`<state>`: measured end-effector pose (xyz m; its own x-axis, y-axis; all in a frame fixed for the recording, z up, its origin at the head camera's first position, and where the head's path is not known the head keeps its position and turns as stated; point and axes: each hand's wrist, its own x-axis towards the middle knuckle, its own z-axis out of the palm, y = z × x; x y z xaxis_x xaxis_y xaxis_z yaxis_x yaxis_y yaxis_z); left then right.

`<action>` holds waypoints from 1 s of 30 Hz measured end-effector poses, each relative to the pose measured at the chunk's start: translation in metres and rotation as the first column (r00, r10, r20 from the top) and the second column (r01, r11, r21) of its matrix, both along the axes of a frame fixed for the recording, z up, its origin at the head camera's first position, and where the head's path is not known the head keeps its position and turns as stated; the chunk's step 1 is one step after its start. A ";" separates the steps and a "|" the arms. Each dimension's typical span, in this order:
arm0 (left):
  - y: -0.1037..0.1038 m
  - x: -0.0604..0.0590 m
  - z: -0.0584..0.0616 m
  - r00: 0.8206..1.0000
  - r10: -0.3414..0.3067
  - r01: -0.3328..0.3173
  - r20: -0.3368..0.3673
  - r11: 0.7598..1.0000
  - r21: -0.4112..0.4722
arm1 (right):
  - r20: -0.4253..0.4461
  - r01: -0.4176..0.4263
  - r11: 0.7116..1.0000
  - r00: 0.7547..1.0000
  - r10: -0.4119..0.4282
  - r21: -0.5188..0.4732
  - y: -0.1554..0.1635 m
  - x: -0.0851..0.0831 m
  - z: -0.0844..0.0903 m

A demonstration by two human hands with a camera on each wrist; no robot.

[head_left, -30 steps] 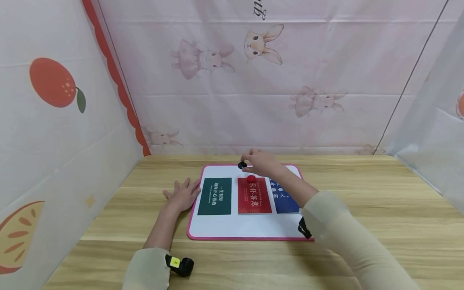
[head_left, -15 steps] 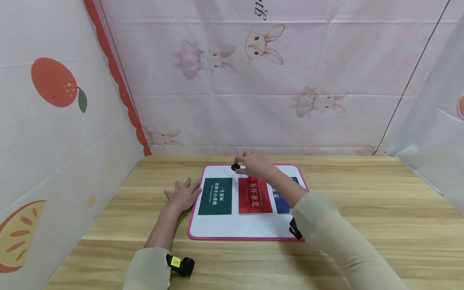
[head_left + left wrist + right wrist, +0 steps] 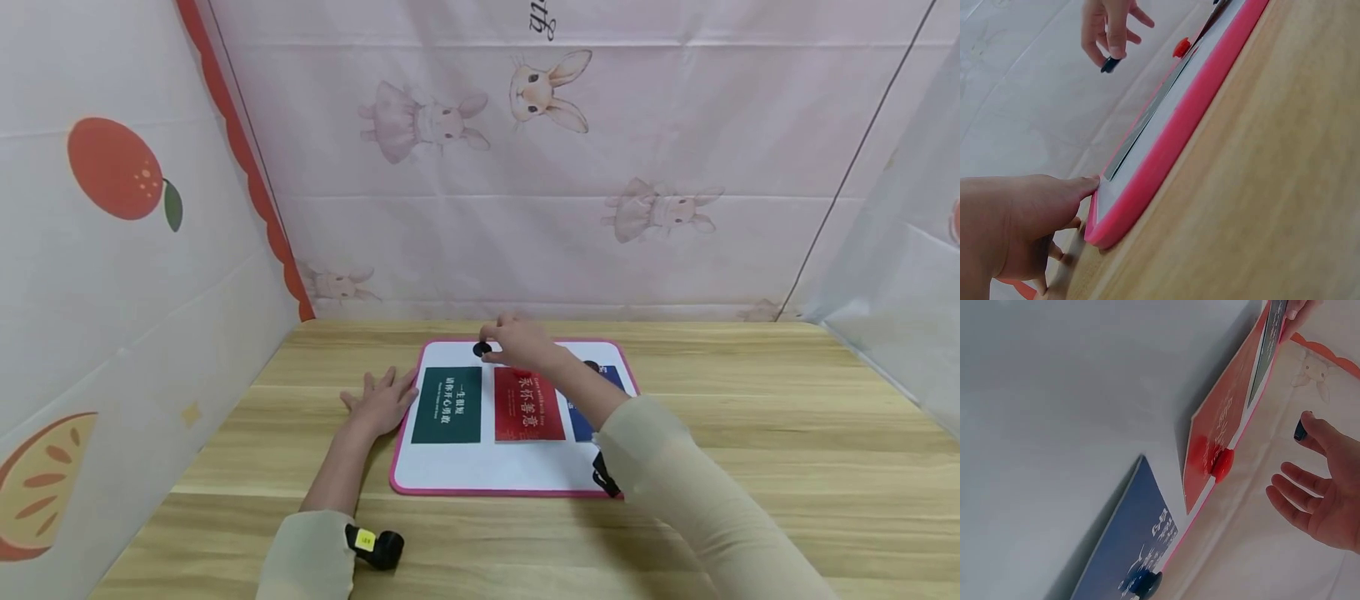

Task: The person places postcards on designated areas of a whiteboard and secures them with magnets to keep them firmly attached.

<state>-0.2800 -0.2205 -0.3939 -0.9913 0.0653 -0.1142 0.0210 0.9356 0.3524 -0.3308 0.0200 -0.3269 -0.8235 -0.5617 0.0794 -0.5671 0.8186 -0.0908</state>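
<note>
My right hand (image 3: 517,343) pinches a round black magnet (image 3: 482,349) between thumb and fingertips, above the far part of the whiteboard (image 3: 480,475), near the green card (image 3: 447,406). In the right wrist view the other fingers of that hand stand apart from the magnet. A red magnet (image 3: 1224,464) sits at the far edge of the red card (image 3: 528,408). On the blue card (image 3: 1125,540) sits another dark magnet (image 3: 1147,584). Fingers spread, my left hand (image 3: 378,407) rests on the table at the board's left edge, its thumb (image 3: 1088,185) touching the pink rim.
The pink-rimmed whiteboard lies flat on a wooden table (image 3: 750,400). A pale curtain printed with rabbits (image 3: 675,275) hangs behind it, and a fruit-printed sheet (image 3: 187,333) at the left. My right forearm (image 3: 596,387) covers part of the blue card.
My right hand has moved left with the black magnet, toward the green card's far right corner. The dark magnet on the blue card has come into view. My left hand stays put.
</note>
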 end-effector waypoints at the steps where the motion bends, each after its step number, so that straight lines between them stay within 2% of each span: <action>1: 0.000 0.000 0.000 1.000 0.001 -0.001 -0.001 1.000 0.002 | 0.001 -0.002 1.000 1.000 0.002 -0.002 -0.001 0.000 0.000; 18: -0.001 -0.001 -0.001 1.000 0.006 -0.006 -0.002 1.000 0.005 | -0.003 -0.005 1.000 1.000 0.005 0.026 -0.027 -0.001 -0.007; 23: -0.001 0.000 -0.001 1.000 0.009 -0.009 -0.001 1.000 0.008 | -0.005 0.002 0.998 1.000 -0.001 0.065 -0.033 -0.004 -0.012; 30: 0.000 -0.002 -0.001 1.000 0.007 -0.007 0.018 1.000 0.007 | 0.027 0.016 0.998 0.999 -0.017 0.053 -0.035 -0.008 -0.017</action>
